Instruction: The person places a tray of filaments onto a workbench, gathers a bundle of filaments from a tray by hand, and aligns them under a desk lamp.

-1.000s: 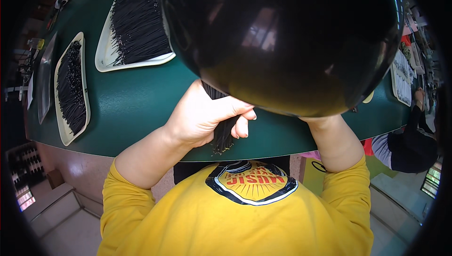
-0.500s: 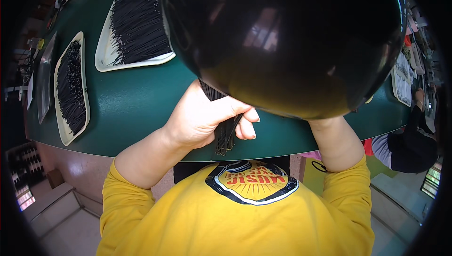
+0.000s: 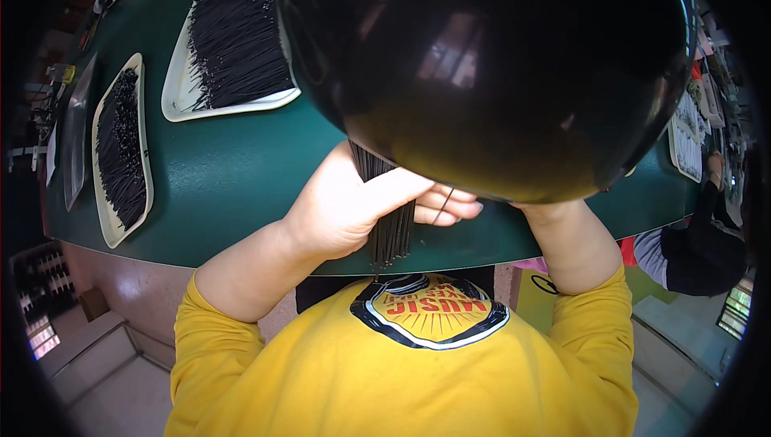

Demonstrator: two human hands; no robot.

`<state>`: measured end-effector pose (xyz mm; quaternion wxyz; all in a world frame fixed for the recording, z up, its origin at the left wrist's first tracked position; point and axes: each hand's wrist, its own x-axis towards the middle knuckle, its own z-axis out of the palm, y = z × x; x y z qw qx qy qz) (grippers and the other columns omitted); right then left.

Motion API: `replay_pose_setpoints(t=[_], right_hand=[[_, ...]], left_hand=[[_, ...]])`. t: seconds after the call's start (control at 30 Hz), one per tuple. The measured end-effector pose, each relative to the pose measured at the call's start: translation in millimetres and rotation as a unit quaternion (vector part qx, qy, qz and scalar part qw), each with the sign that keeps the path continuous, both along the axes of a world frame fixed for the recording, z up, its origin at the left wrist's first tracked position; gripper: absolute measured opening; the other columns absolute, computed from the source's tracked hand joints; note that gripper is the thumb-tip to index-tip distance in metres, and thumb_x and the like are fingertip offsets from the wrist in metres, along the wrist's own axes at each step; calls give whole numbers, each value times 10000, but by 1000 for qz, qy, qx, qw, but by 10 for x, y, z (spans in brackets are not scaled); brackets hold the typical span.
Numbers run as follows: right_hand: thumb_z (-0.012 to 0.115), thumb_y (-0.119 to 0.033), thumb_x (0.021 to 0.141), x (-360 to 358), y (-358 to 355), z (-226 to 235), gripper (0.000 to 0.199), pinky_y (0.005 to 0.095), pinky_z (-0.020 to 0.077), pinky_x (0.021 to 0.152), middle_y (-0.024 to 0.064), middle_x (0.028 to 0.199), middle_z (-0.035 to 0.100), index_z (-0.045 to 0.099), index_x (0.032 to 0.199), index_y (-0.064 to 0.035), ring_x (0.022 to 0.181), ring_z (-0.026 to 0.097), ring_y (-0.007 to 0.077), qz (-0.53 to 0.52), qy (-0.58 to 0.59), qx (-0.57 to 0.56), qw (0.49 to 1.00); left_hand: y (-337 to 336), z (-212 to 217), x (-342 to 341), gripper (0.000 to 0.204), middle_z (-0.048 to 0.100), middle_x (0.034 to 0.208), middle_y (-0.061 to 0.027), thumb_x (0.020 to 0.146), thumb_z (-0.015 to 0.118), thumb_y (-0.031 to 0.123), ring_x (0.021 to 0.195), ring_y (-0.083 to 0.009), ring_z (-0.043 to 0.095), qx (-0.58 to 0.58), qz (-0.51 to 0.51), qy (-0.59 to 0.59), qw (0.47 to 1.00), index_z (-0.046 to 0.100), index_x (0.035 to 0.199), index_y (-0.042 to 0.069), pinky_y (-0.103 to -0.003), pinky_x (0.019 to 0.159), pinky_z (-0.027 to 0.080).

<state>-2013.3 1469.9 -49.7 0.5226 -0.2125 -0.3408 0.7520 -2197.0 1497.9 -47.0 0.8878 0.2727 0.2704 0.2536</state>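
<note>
My left hand (image 3: 341,204) is closed around a bundle of thin black wires (image 3: 392,236), thumb across the top. The wires' lower ends hang below the hand, over the green table near its front edge. One single wire (image 3: 443,206) stands apart, crossing the fingertips. A large glossy black dome (image 3: 490,75) covers the upper middle of the view and hides the bundle's upper end. Of my right hand (image 3: 548,210) only the part by the wrist shows under the dome's lower rim; its fingers are hidden.
On the green table (image 3: 225,164), a large cream tray (image 3: 175,108) full of black wires lies at the far left, with a smaller tray (image 3: 112,236) of black wires nearer. A clear plastic sheet or bag (image 3: 79,136) lies beyond it. At right are a tray of white pieces (image 3: 685,144) and another person (image 3: 707,248).
The fingers of my left hand have stretched toward the right, and the bundle has spread wider and straighter. A single wire now shows across the fingertips. My right forearm has barely moved.
</note>
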Motion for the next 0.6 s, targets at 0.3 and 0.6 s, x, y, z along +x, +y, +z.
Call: replay_pose_setpoints(t=[0.3,0.6], right_hand=[[482,44,791,-213,-12,-34,239,253,464,621,91,860,570,505,1026,8,706,551,148,-124,-177,135,967],[615,78,676,-154,28,-23,259,259,476,689,76,862,608,563,925,30,771,586,152,-173,-317,207,909]], left_hand=[[55,-31,-98,152,633,757,-171,865,478,56,531,-172,615,71,-111,-52,990,522,932,-73,-195,409,447],[79,-103,-101,84,582,599,-115,813,525,-5,480,-134,562,87,-42,-36,995,576,772,-58,-197,452,454]])
